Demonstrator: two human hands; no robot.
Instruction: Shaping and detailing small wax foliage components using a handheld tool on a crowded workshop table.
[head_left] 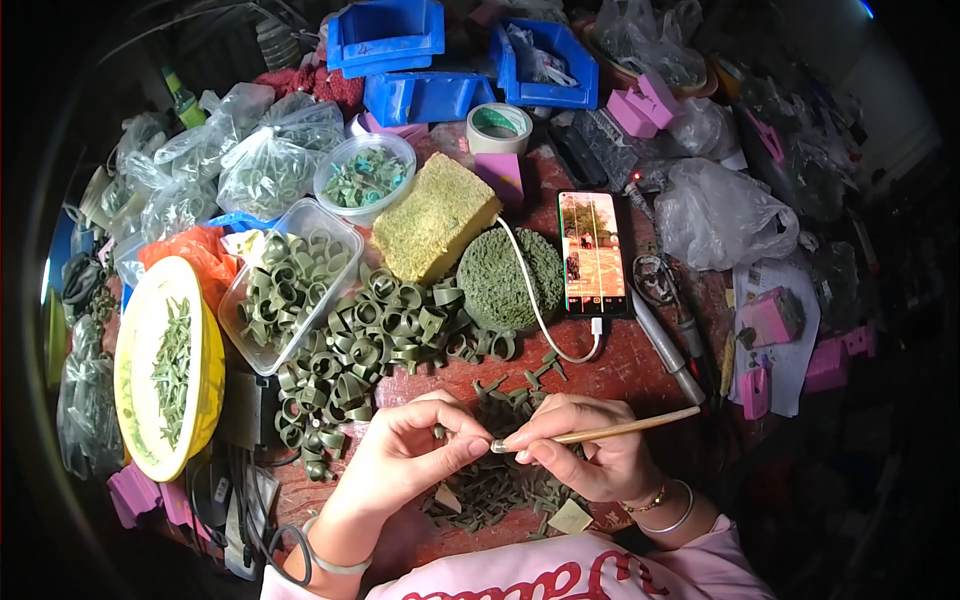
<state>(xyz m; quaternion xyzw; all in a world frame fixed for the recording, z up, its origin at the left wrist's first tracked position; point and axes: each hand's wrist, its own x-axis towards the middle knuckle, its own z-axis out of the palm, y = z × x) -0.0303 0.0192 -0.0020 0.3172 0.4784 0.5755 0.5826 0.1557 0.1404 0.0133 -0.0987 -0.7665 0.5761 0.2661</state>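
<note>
In front of my body, my two hands meet at the fingertips. My right hand (590, 445) is closed round a slim wooden-handled tool (640, 424), whose tapered end points right. Its pale working tip lies by my left fingertips. Thumb and forefinger of my left hand (425, 450) are pinched together there; what they hold is mostly hidden, though a bit of dark green shows among the fingers. Below and between the hands lies a heap of small dark green pieces (490, 500). Many olive-green ring-shaped parts (345, 360) are piled left of my left hand.
A clear tub (345, 235) of rings leans on the pile, beside a yellow-rimmed bowl (212, 370). Beyond are a yellow sponge block (435, 215), a round green pad (510, 280), a lit phone (592, 250) on a white cable, blue bins (385, 40) and plastic bags (725, 215).
</note>
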